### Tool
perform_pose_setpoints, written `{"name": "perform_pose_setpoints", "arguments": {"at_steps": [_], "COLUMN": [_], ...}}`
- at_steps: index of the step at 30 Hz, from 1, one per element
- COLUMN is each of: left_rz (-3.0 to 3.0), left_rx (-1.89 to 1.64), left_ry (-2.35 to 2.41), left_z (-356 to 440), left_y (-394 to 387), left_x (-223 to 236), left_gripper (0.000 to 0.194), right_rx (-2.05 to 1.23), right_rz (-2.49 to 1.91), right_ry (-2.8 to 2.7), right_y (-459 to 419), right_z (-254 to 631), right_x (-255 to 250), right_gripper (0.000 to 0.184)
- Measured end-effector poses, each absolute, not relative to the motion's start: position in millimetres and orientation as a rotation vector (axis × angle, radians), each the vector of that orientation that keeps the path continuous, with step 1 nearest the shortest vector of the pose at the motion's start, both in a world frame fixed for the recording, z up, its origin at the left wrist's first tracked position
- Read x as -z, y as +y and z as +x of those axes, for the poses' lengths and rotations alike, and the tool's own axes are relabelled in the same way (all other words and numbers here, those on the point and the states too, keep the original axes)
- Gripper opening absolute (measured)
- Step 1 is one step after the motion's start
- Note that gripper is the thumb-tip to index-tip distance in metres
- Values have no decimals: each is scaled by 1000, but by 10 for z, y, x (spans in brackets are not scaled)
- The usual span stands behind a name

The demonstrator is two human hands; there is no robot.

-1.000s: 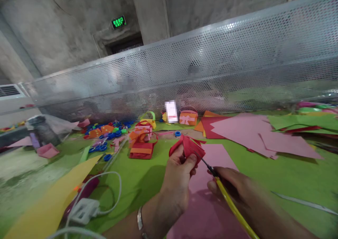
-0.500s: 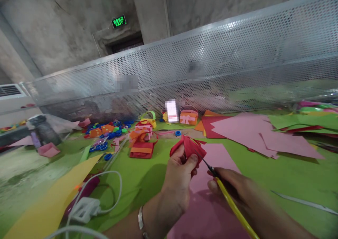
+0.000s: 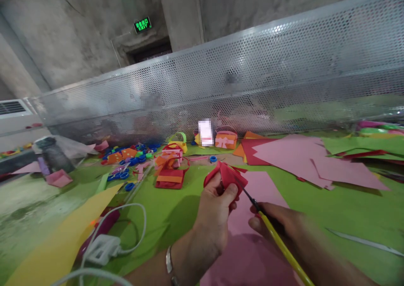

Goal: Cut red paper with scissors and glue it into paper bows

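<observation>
My left hand (image 3: 214, 210) pinches a folded red paper piece (image 3: 227, 174), its thumb pressed on the front and its fingers partly behind. My right hand (image 3: 274, 220) is closed round a slim tool (image 3: 280, 246) with a thin dark metal tip, a black collar and a long yellow part running down toward me. The tool's tip meets the red paper at its right side; whether it is inside a fold or on the surface, I cannot tell. Below both hands lies a pink paper sheet (image 3: 249, 252). A finished-looking red paper bag (image 3: 170, 178) with an orange band lies left of my left hand.
A white plug with cable (image 3: 104, 249) and a yellow sheet (image 3: 57, 244) lie at left. Blue-handled scissors (image 3: 118, 175) and small paper bags stand farther back. Pink sheets (image 3: 290, 155) are piled at right, near a pale strip (image 3: 362, 239). A perforated metal screen (image 3: 189, 84) closes off the back.
Almost nothing differs. My right hand and the tool have shifted very slightly right and down, while the red paper stays in my left hand.
</observation>
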State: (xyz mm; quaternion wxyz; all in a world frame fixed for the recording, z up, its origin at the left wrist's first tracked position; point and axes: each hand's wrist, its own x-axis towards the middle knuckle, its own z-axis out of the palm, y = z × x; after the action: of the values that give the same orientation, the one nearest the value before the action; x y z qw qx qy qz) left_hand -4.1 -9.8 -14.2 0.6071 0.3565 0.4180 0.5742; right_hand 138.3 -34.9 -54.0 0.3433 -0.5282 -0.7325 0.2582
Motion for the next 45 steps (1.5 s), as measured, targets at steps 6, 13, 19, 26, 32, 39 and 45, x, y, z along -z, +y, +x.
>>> {"name": "perform_pose_setpoints", "arguments": {"at_steps": [6,13,19,26,32,39,45], "left_rz": [823,853,835,787,746,739,735], "left_rx": [-1308,-1251,-1237,-1244,-1221,-1215,-1214], "left_ry": [980,965,959,912,897,867,890], "left_z": [-42,-17,-10,12,20,29,26], "left_y": [-100,-151,-166,-172,-196,-196,-206], "left_x": [151,166,152,165,184,173,159], "left_gripper": [29,28,28,34,33,35,34], "right_rx": [-596,-664,-569,-613,-638,-680,-653], "right_rz": [-1450,-1406,-1412,-1344,-1367,-1334,-1333], "right_ry": [-1910,-1915,-1870,-1814,-1829,-1783,-1787], "right_y": [-365,-380,-409,-405,-395,-404,-411], "right_z": [1366,1366,1346,1330,1337,1332,1317], "right_x": [537,518,498,509,535,505,518], "right_gripper": [32,36,38,39,43,42,34]}}
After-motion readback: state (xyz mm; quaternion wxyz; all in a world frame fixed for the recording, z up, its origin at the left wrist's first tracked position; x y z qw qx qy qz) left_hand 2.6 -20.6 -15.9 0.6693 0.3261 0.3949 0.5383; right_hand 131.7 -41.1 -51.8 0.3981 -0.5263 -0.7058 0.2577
